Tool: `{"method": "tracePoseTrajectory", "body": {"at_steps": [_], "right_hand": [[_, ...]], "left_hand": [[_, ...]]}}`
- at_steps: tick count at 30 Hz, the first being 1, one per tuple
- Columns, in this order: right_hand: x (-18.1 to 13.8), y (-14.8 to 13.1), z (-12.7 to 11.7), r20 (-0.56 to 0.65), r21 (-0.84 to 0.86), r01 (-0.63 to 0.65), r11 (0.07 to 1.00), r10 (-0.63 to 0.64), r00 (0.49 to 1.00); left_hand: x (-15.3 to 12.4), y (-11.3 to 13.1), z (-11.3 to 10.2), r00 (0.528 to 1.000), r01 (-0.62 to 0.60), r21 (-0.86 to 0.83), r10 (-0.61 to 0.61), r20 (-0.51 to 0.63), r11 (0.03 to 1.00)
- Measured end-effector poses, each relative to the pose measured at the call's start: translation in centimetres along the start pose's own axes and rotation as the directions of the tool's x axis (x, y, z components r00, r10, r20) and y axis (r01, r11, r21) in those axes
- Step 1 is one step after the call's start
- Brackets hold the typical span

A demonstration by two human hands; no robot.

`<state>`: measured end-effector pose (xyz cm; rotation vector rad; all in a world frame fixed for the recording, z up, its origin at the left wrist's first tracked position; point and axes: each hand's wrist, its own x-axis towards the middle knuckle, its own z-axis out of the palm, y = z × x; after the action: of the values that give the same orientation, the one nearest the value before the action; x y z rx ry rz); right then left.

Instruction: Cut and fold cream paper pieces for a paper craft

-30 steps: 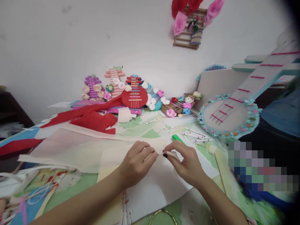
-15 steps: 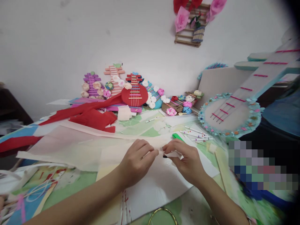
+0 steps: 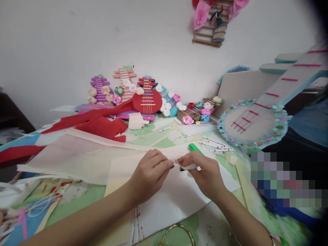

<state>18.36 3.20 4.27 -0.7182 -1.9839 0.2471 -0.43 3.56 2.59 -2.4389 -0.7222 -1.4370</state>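
My left hand [image 3: 151, 174] and right hand [image 3: 205, 172] pinched a pale paper piece [image 3: 191, 167], its shaping seemingly unfinished; a translucent sheet [image 3: 74, 157] lay leftward.

A purple lute [image 3: 99, 89] and a red lute [image 3: 151, 103] stand before a pale wall [image 3: 64, 51], below pink flowers [image 3: 201, 15] on a wooden rack [image 3: 207, 44]. Loose red material [image 3: 102, 127] and slim white pens [image 3: 215, 146] lie on the green-patterned table [image 3: 77, 201]; at right, a larger lute [image 3: 252, 123] tilts.
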Motion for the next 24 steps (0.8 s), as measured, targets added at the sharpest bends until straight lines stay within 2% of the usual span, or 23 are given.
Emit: {"method": "tracePoseTrajectory", "body": {"at_steps": [11,18,24], "right_hand": [[-0.15,-0.53,-0.21,0.037,-0.104,-0.013,0.994,0.017,0.999],[0.08,-0.09,-0.41,0.032,-0.132,0.100,0.986,-0.097,0.995],[0.35,-0.04,-0.72,0.050,-0.164,0.149,0.975,-0.143,0.988]], "left_hand": [[0.08,0.10,-0.37,1.000,0.011,0.018,-0.011,0.017,1.000],[0.16,0.29,-0.19,0.999,-0.039,0.101,0.035,0.040,0.994],[0.14,0.28,-0.24,0.997,-0.065,0.120,0.060,0.047,0.991]]}}
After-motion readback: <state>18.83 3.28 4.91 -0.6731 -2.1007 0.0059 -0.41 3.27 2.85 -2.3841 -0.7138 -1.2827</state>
